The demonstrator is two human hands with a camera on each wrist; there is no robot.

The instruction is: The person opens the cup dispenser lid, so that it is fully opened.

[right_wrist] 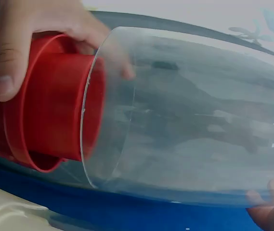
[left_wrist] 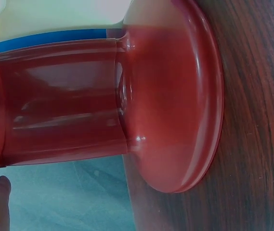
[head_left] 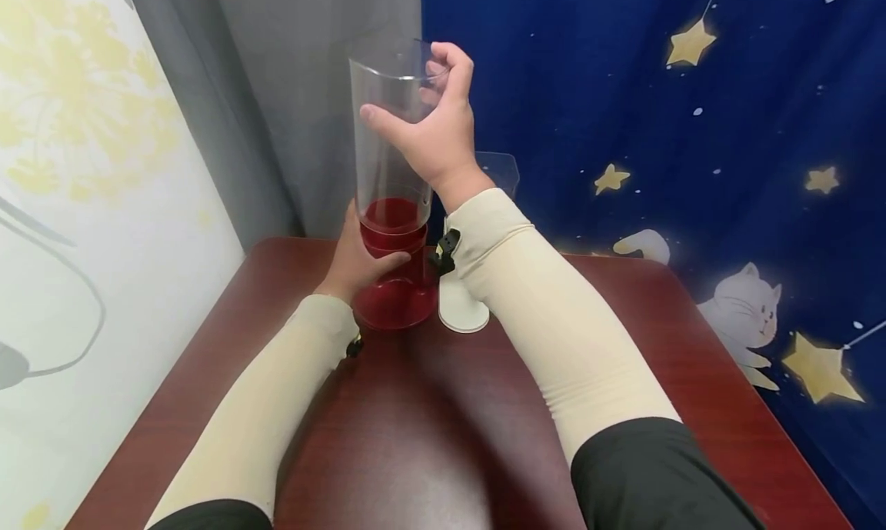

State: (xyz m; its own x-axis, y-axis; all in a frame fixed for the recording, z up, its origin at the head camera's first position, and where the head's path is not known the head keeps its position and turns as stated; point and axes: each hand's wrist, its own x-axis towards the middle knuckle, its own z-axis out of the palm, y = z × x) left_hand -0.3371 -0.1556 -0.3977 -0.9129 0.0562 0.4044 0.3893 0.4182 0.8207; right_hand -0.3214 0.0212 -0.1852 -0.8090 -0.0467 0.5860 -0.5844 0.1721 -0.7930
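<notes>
We are seeing soft light glaring on the table [head_left: 422, 476], a dark shadow streaking across it, highlights glinting off the red base [left_wrist: 170, 106], and both wrist views looking hazier.

My left hand [head_left: 354, 259] and right hand [head_left: 443, 134] are bare. Snug cream cloth covers my forearms: the left sleeve [head_left: 242, 415] is fairly smooth, the right sleeve [head_left: 564, 315] has a line round its broad cuff [head_left: 484, 226] and fine crosswise creases higher up. Above each comes near-black cloth [head_left: 644, 472]. Each wrist wears a small, blocky black gadget [head_left: 446, 251] with a touch of yellow, probably a camera, though too little shows.
</notes>
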